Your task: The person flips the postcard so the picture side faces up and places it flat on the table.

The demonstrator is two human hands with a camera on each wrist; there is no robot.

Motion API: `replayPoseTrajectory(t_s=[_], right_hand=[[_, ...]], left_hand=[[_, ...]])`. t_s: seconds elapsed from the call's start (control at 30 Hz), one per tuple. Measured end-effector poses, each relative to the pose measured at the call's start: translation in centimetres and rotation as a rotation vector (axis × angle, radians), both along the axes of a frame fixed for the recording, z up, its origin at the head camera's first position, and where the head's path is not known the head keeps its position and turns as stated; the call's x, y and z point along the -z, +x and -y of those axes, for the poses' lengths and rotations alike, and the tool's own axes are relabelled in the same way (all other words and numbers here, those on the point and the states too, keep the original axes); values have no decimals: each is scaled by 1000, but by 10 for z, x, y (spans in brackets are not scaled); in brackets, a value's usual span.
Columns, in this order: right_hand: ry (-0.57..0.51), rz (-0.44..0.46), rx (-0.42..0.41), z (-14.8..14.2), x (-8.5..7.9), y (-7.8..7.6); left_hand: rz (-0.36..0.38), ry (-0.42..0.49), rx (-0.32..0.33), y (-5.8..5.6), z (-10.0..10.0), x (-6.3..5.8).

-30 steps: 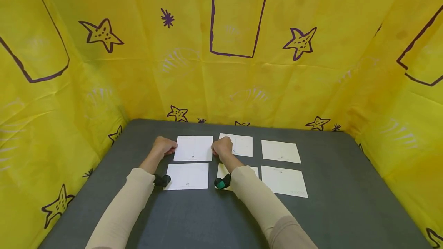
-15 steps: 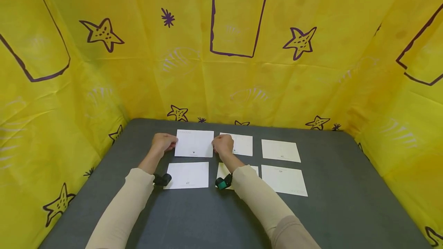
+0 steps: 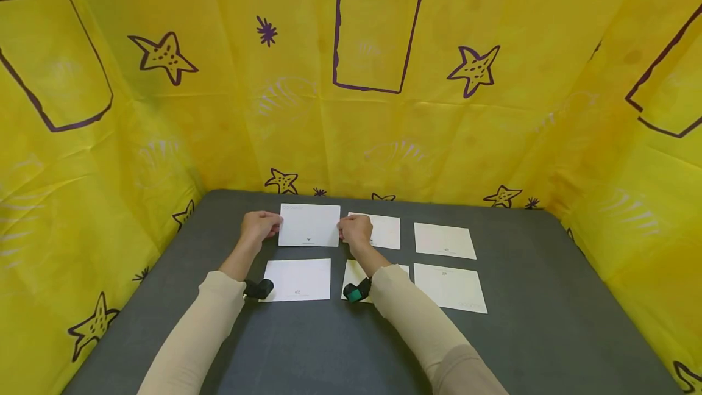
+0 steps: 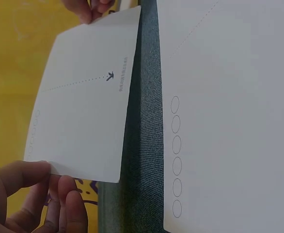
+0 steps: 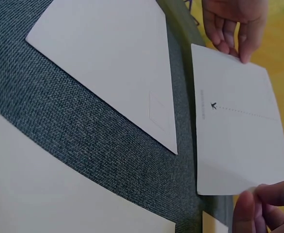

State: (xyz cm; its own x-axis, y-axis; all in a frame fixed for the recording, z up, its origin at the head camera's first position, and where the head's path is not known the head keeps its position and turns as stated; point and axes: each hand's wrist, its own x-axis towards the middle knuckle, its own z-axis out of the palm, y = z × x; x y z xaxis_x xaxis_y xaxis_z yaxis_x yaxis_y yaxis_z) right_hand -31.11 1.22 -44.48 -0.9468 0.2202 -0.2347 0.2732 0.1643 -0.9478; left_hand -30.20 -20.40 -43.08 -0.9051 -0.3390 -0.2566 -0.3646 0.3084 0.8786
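Between my two hands a white postcard (image 3: 309, 224) is held, tilted up with its printed face toward me. It bears a small dark bird mark, a dotted line and faint ovals, seen in the left wrist view. My left hand (image 3: 259, 225) pinches its left edge between thumb and fingers. On the opposite edge, my right hand (image 3: 355, 229) pinches it the same way. Directly in front lies another postcard (image 3: 297, 279), flat on the dark table. Behind my right hand a back-row postcard (image 3: 386, 231) is partly covered.
A front middle postcard (image 3: 353, 270) lies partly under my right forearm. To the right are a back postcard (image 3: 445, 240) and a front postcard (image 3: 451, 287). The grey table (image 3: 307, 346) ends at a yellow patterned cloth (image 3: 296, 120) at the back and sides.
Both hands have raised the held postcard and tipped it more upright, moving it slightly away from me. The other postcards have stayed in place.
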Motion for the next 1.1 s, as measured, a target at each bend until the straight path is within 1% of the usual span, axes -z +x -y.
replayPoseTrajectory(t_s=[0.3,0.53,0.8,1.1], right_hand=[[-11,-48,-15,-3,-2,-2],[-38,-58,-29,-4,-4,-2],[-65,-75,-19,-4,-4,-3],[-119,-108,-17,-8,-2,-4]], left_hand=[[-30,18,8,1,-1,-4],[-15,29,-5,2,1,-5],[-75,73,-19,4,-3,-8],[-130,99,-23,5,-5,-4]])
